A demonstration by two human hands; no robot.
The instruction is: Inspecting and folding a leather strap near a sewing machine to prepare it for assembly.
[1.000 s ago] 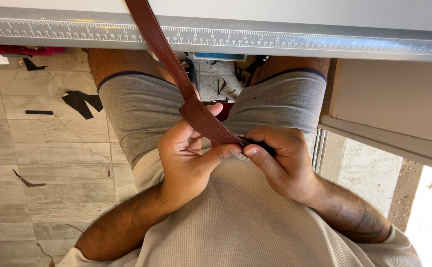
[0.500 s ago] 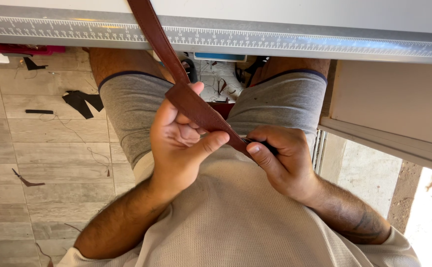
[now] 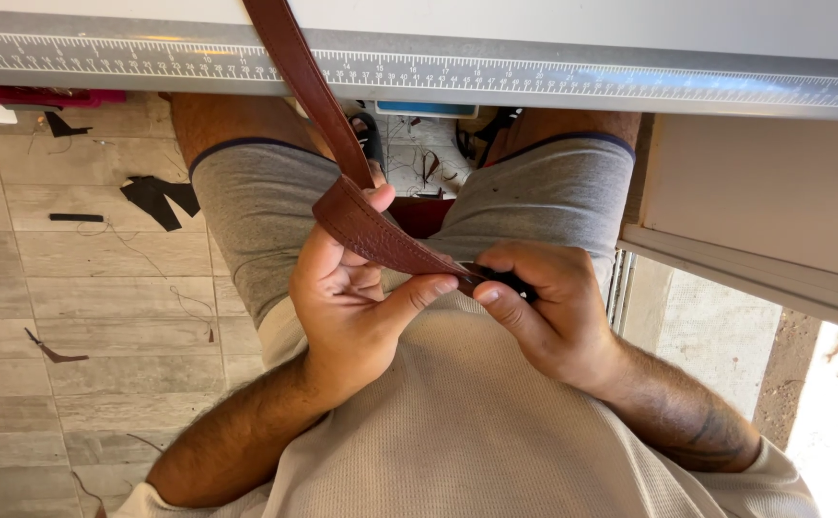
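A long brown leather strap (image 3: 315, 105) hangs down from the table edge to my lap. My left hand (image 3: 352, 297) holds its lower part, with the thumb pressed on the grained face and the fingers curled under it. My right hand (image 3: 544, 307) pinches the strap's end together with a small dark tool (image 3: 507, 280), most of which is hidden by the fingers. Both hands rest above my lap, over grey shorts and a beige shirt.
A metal ruler strip (image 3: 534, 72) runs along the white table edge at the top. Dark leather scraps (image 3: 158, 200) and threads lie on the tiled floor at the left. A pale cabinet side (image 3: 764, 221) stands at the right.
My left hand has slid up along the strap and opened its grip, so the strap now lies across the palm. The right hand has stayed in place.
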